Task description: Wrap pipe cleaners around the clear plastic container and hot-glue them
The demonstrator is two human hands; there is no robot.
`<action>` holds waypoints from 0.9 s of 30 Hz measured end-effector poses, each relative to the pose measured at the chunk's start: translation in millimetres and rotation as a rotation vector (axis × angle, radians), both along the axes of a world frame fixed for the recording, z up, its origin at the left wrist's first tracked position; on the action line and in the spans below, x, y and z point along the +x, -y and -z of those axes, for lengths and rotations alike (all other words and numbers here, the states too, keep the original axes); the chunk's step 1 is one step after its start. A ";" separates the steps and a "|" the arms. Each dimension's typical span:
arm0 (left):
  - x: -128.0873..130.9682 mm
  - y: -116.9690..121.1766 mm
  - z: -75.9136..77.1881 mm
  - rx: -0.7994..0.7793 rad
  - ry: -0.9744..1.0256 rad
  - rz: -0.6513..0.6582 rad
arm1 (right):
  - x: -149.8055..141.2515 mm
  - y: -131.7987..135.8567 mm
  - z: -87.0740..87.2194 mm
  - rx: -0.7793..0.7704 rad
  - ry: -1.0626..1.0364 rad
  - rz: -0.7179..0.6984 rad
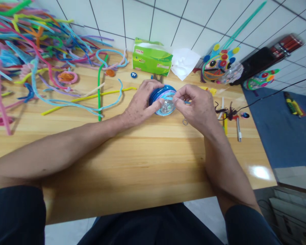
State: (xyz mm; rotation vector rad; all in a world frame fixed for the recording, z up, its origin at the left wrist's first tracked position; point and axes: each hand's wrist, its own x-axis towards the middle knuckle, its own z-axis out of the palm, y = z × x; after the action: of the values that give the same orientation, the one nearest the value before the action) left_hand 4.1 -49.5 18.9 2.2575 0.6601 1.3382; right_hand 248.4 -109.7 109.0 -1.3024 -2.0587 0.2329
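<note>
A clear plastic bottle-like piece (pixel 166 108), wound with dark blue, purple and light blue pipe cleaners, lies at the middle of the far half of the table. My left hand (pixel 146 99) wraps it from the left, thumb pressed on the coils. At its right side, my right hand (pixel 193 103) pinches a light blue pipe cleaner (pixel 170 98) between thumb and fingertips. The strand runs across the piece toward my left thumb. Just below my right hand sits a small metal ring (pixel 185 121). Pliers' jaws (pixel 156 79) show partly behind the piece.
A heap of coloured pipe cleaners (pixel 40 41) fills the left. Behind stand a green tissue pack (pixel 152 58) and white paper (pixel 185 63). At right are decorated bottles (pixel 215 66), a dark flask (pixel 267 58), a cutter knife (pixel 239 129) and a thin black cable (pixel 275 92).
</note>
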 end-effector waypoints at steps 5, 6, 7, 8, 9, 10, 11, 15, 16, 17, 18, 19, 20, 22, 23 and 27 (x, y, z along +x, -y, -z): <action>-0.2 0.2 1.1 0.007 -0.001 0.012 | 0.7 0.4 -2.7 -0.024 0.007 0.012; -0.3 0.3 1.1 0.005 -0.001 0.011 | 0.7 0.0 -2.3 -0.029 0.003 0.012; -0.5 0.3 1.1 0.004 -0.002 0.010 | 0.7 -0.5 -1.6 -0.035 -0.001 0.012; -0.6 0.2 1.2 0.006 -0.005 0.009 | 0.7 -1.0 -0.9 -0.038 -0.006 0.014; -0.8 0.0 1.4 0.013 -0.006 0.011 | 0.6 -1.6 -0.1 -0.036 -0.012 0.018; -0.9 -0.3 1.7 0.029 -0.004 0.018 | 0.5 -2.0 0.7 -0.034 -0.016 0.025; -0.8 -0.7 2.1 0.046 0.001 0.026 | 0.2 -2.4 1.4 -0.031 -0.018 0.032; 0.2 -1.4 4.5 0.042 0.029 0.032 | -0.8 -2.4 2.9 -0.012 -0.004 0.051; 0.6 -1.5 5.1 0.026 0.032 0.026 | -0.7 -2.2 3.1 -0.005 0.004 0.049; 0.9 -1.7 5.9 0.015 0.034 0.023 | -0.4 -2.0 3.2 0.004 0.012 0.044; 1.1 -2.0 6.6 0.014 0.038 0.023 | 0.2 -1.8 3.4 0.014 0.024 0.033; 1.2 -2.4 7.3 0.018 0.041 0.026 | 1.0 -1.7 3.6 0.024 0.037 0.018; 1.2 -3.0 7.9 0.024 0.044 0.030 | 2.0 -1.6 4.0 0.036 0.050 -0.001; 0.8 -4.3 9.0 0.038 0.048 0.039 | 4.0 -1.4 4.7 0.053 0.075 -0.049; 0.5 -4.8 9.3 0.044 0.048 0.044 | 4.7 -1.2 4.9 0.059 0.084 -0.072; 0.1 -4.7 8.2 0.041 0.051 0.059 | 4.8 0.7 2.5 0.058 0.114 -0.122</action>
State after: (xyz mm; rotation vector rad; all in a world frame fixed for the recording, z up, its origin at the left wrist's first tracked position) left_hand 4.2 -44.7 10.7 2.2488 0.5494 1.3874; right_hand 253.2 -110.4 106.5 -1.1804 -2.2276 0.1549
